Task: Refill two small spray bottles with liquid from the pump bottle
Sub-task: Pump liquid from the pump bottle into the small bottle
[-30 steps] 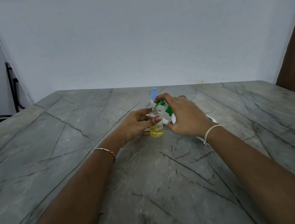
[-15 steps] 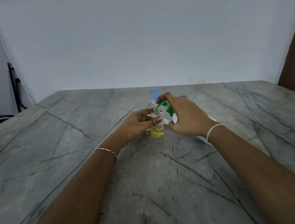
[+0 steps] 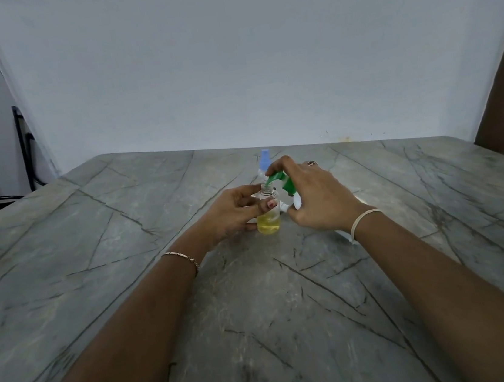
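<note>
At mid-table, still gripping bottle (image 3: 269,224) with left hand (image 3: 234,213), still clamping pump (image 3: 278,178) with right hand (image 3: 320,203) (fill roughly a third); barely changed, so mid-refill.

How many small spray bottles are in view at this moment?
2. One uncapped bottle, part-filled with yellow liquid, is upright in the left hand. The blue-capped bottle stands right behind it, partly hidden by the right hand holding the pump bottle.
</note>
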### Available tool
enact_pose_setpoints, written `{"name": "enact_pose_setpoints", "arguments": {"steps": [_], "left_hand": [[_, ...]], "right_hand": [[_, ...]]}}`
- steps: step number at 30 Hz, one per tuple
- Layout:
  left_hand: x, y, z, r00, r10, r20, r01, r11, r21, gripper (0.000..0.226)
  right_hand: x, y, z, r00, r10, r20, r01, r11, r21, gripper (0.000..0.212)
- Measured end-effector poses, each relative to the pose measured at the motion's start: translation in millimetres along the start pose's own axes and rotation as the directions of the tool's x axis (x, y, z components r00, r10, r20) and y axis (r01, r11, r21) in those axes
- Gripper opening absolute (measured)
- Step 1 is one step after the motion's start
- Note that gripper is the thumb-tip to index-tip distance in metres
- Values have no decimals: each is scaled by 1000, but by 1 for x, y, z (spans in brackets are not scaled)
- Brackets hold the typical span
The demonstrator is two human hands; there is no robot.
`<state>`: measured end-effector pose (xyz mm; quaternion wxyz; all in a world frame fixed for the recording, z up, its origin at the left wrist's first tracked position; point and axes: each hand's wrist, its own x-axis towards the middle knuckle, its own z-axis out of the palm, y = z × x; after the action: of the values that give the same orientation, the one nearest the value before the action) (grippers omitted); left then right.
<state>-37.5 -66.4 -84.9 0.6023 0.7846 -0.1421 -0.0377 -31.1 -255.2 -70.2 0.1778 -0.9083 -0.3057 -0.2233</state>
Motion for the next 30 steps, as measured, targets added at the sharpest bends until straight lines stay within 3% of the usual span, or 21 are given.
{"name": "enact_pose_setpoints", "arguments": {"steps": [4, 16, 23, 30], "left_hand": [[0, 1, 1, 1000, -5, -10, 5, 1000, -21, 43], [1, -8, 0, 996, 92, -10, -85, 947, 311, 95], [1, -10, 3, 981, 194, -25, -157, 861, 484, 94], [2, -11, 3, 983, 182, -31, -141, 851, 505, 98]], "right_hand": [[-4, 3, 1, 1000, -6, -7, 6, 1000, -18, 66], [0, 0, 2, 1000, 4, -8, -4, 1000, -19, 64], [-3, 5, 2, 1000, 17, 18, -16, 998, -61, 71], [0, -1, 1, 1000, 27, 14, -27, 999, -40, 66]]}}
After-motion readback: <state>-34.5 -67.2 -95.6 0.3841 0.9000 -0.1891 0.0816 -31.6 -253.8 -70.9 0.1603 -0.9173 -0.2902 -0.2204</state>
